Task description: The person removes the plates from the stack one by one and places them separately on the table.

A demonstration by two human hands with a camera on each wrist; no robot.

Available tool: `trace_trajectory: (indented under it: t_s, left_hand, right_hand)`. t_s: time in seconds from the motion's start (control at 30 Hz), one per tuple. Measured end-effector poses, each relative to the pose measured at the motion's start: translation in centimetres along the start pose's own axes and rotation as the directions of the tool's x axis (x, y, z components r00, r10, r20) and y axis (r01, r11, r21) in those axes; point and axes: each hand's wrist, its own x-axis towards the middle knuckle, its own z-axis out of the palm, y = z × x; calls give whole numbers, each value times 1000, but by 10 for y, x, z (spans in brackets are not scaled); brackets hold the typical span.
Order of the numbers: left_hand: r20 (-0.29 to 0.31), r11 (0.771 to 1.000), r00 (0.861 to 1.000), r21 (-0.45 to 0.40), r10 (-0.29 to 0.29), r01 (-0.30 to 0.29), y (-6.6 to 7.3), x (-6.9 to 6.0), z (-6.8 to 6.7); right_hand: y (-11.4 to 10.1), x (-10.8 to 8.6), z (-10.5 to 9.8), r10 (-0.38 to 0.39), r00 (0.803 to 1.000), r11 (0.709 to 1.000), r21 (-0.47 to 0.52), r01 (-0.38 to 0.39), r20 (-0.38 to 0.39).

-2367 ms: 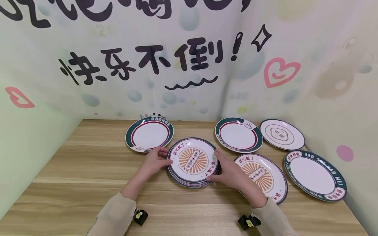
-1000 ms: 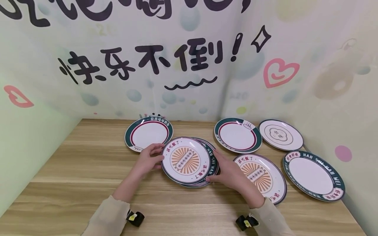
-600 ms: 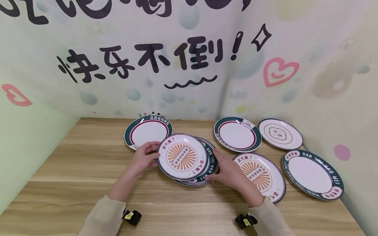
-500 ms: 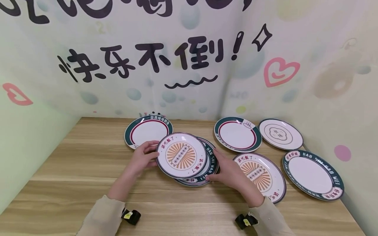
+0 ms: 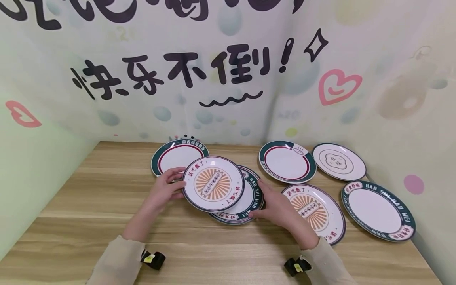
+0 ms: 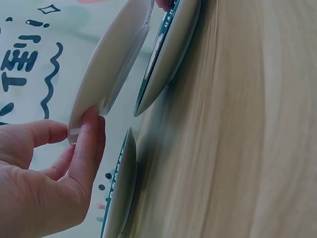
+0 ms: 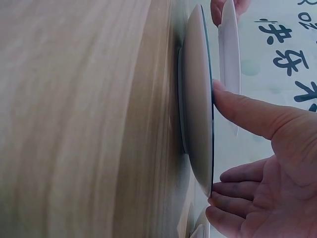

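In the head view my left hand [image 5: 165, 190] pinches the left rim of a white plate [image 5: 213, 184] with an orange sunburst. The left wrist view shows this plate [image 6: 111, 64] tilted and raised, thumb on top and fingers underneath. Below it is a green-rimmed plate [image 5: 254, 196] with lettering, partly covered by the sunburst plate; another rim seems to show beneath. At its right edge, my right hand [image 5: 279, 204] touches the rim. Thumb and fairly straight fingers are spread apart along that rim [image 7: 198, 99] in the right wrist view.
A green-rimmed plate [image 5: 162, 158] lies behind my left hand. To the right are another green-rimmed plate [image 5: 285, 162], a white plate [image 5: 350, 160], a second sunburst plate [image 5: 329, 206] and a lettered green-rimmed plate [image 5: 379, 211]. A printed wall [image 5: 228, 118] stands behind the wooden table [image 5: 89, 198].
My left hand has lifted the sunburst plate from the stack and moved it left and away from me, uncovering more of the green-rimmed plate. My right hand has stayed at the stack's edge.
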Motion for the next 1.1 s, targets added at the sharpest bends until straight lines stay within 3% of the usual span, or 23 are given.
trace_trajectory:
  t_s: [0.77,1.1]
  left_hand:
    - [-37,1000,999,-16,-28,27,16,-6,-26]
    - [-54,997,998,-72,-44,40,21,-7,-38]
  right_hand:
    - [0,2,0,13,1000,1000,-6,-13,5]
    - [1,2,1,12,1000,1000,-14,-11,6]
